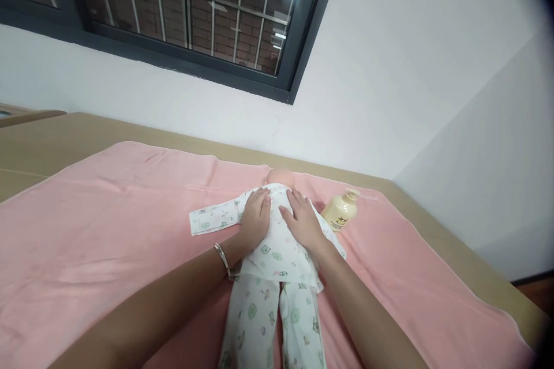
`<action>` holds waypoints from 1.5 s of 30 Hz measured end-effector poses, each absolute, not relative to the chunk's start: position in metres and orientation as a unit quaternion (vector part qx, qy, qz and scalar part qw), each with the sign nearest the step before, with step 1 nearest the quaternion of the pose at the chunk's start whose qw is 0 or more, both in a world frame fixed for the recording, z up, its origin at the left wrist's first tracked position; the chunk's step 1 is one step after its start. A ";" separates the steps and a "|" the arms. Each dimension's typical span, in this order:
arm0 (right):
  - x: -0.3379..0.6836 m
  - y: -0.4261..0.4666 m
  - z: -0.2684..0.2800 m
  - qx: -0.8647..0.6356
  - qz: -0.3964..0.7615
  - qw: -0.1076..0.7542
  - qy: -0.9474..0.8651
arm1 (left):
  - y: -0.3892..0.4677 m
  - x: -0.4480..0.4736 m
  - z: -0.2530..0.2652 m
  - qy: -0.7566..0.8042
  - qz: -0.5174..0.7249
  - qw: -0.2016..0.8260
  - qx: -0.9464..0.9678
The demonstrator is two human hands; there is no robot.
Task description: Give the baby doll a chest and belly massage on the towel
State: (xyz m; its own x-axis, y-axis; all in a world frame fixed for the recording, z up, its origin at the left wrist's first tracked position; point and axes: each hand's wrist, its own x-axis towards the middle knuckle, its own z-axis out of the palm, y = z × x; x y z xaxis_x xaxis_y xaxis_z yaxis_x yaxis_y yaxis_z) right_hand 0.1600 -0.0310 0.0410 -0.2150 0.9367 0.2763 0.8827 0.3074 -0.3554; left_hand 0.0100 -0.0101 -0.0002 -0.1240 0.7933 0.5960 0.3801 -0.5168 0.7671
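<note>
A baby doll (281,176) lies on a pink blanket (130,230), the top of its head at the far end. It wears a white printed top (277,253) and matching trousers (255,311). My left hand (257,216) rests flat on the left side of the doll's upper body, fingers together and stretched out. On the right side of the chest lies my right hand (303,219), its thumb spread from the fingers. One sleeve (216,219) stretches out to the left. The doll's face cannot be made out.
A pale yellow pump bottle (341,210) is on the blanket just right of the doll, leaning. The blanket covers a tan surface (415,242) that meets a white wall (367,69). A dark-framed window (289,83) with bars is above.
</note>
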 end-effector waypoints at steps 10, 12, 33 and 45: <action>0.155 -0.034 0.046 -0.558 0.076 0.243 -0.790 | -0.012 0.010 0.002 0.460 0.514 0.020 0.724; 0.160 -0.028 0.045 -0.606 0.072 0.251 -0.752 | -0.015 0.013 0.004 0.461 0.480 -0.001 0.746; 0.137 -0.059 0.049 -0.649 -0.031 0.164 -0.742 | -0.021 0.017 0.011 0.475 0.446 -0.070 0.756; 0.163 -0.027 0.043 -0.619 0.044 0.196 -0.759 | -0.015 0.020 0.004 0.508 0.433 -0.040 0.743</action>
State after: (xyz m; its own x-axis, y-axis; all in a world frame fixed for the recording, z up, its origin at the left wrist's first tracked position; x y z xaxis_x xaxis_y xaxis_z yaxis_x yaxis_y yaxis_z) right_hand 0.1633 -0.0267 0.0432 -0.1560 0.9573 0.2436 0.9229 0.2291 -0.3094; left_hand 0.0196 -0.0154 0.0041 0.1084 0.7205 0.6849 0.7898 -0.4809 0.3808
